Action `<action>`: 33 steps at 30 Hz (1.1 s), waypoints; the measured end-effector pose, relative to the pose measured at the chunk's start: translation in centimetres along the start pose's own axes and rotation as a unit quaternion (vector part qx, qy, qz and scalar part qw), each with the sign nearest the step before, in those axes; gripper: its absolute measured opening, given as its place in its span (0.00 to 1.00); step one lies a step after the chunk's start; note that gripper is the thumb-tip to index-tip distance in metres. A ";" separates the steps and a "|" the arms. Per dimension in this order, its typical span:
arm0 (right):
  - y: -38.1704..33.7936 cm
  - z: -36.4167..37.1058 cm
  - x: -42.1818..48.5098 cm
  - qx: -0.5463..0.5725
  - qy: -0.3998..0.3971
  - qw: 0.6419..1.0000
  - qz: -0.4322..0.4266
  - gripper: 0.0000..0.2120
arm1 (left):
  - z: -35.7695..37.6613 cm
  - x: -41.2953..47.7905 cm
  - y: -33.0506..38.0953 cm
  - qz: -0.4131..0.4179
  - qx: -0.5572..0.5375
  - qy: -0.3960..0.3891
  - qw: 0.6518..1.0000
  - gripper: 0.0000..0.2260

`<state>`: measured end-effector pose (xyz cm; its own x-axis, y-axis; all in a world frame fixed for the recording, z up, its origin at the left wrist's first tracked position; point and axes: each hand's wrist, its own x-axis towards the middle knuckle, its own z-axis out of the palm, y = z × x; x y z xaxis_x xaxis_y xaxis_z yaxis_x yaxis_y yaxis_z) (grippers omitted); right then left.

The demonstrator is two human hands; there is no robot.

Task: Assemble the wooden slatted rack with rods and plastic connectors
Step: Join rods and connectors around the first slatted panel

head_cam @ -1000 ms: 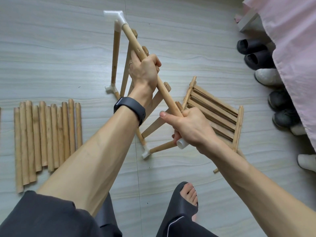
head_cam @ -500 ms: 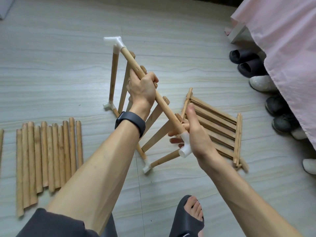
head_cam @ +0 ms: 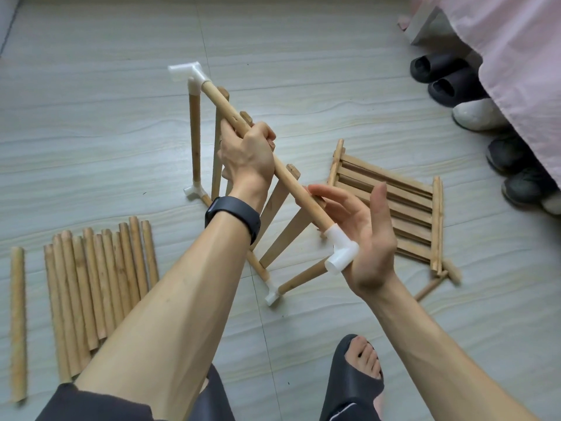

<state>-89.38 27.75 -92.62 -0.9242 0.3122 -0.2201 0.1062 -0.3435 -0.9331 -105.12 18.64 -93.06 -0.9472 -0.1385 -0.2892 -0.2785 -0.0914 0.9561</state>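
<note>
The partly built rack frame (head_cam: 243, 208) stands on the floor (head_cam: 91, 117) and serves as the reference for all positions below. Its top rod (head_cam: 291, 174) runs diagonally from a far white connector (head_cam: 189, 72) down to a near white connector (head_cam: 341, 252). The left hand (head_cam: 247, 153) is wrapped around that rod above its midpoint, fingers closed firmly on the wood. The right hand (head_cam: 364, 238) is open, fingers spread and extended, with the palm set against the outer face of the near connector; it grips nothing. In my judgement the step in hand is seating this connector on the rod end by palm pressure. Risks noted: an off-axis push could cock the connector or skew the frame, since only the left hand steadies it; the slats (head_cam: 285, 220) leaning inside the frame look loosely held and could drop out if the rods spread; the lower near connector (head_cam: 271, 294) rests on smooth flooring and may slide under load. Whether the near connector is fully home cannot be told from this view. A finished slatted panel (head_cam: 391, 208) lies flat to the right of the frame, and spare rods (head_cam: 97, 284) lie in a row to its left, both well clear. A foot in a dark slipper (head_cam: 356, 378) sits near the frame's front corner and could be struck if the frame slips.
</note>
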 end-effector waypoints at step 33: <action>11.9 -6.9 1.4 0.271 0.322 0.856 0.300 0.12 | -13.2 -4.6 -18.0 0.190 0.696 -0.332 0.608 0.46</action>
<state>-86.88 30.17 -105.98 -0.3499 0.2999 -0.8875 0.1432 -0.9191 -0.3670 -93.63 7.92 -109.53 -0.7116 0.5825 -0.3929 0.5537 0.8092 0.1967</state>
